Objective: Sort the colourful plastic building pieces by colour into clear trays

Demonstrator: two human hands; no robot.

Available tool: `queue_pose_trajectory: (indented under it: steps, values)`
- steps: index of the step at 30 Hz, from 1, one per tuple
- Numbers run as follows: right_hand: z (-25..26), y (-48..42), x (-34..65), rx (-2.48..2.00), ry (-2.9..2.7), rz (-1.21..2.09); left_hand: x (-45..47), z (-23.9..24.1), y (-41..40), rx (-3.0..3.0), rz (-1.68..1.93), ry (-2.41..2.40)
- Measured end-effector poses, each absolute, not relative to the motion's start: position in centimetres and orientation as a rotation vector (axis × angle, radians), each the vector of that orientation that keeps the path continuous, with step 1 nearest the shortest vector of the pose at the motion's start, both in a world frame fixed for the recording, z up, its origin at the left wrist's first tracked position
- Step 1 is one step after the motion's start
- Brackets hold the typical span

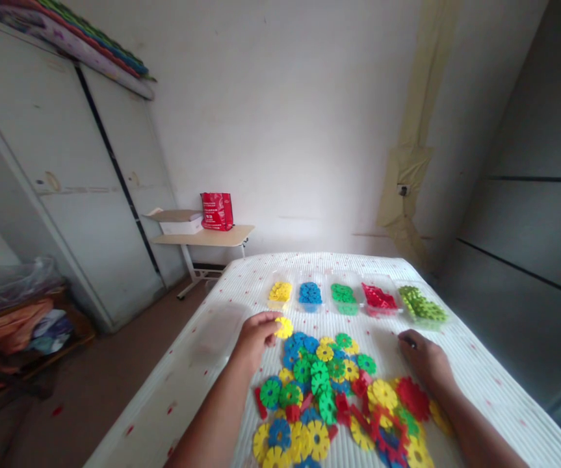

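Note:
My left hand pinches a yellow snowflake disc between thumb and fingers, just above the table. It is in front of the clear tray of yellow discs. My right hand rests on the table with curled fingers; whatever it may hold is hidden. Between my arms lies a loose pile of mixed discs, with green discs, blue discs, yellow discs and red pieces. The right forearm passes close beside the pile's right edge.
Along the table's far side stand further clear trays of blue discs, green discs, red pieces and light green pieces. A white ribbed cloth covers the table. Behind, a small desk bears a red bag.

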State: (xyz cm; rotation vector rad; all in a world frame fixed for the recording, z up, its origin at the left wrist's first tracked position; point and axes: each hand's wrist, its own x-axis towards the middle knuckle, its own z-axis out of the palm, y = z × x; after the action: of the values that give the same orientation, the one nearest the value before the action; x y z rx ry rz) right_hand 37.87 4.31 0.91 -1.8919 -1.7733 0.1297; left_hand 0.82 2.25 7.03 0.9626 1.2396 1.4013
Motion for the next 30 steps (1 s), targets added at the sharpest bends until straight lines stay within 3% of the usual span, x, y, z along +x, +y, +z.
queue_pose_trajectory:
  steps: [8, 17, 30]
  values:
    - [0.9, 4.4, 37.9, -1.892, -1.75, 0.158, 0.9, 8.5, 8.7, 0.946, 1.606, 1.383]
    - [1.7, 3.9, 37.0, -1.903, -1.757, 0.236, -0.5, 2.9, 1.8, 1.133, 1.453, 1.657]
    - [3.0, 2.0, 31.2, -1.258, -2.281, 0.489, -1.2, 0.5, -0.5, 1.305, 1.38, 1.805]
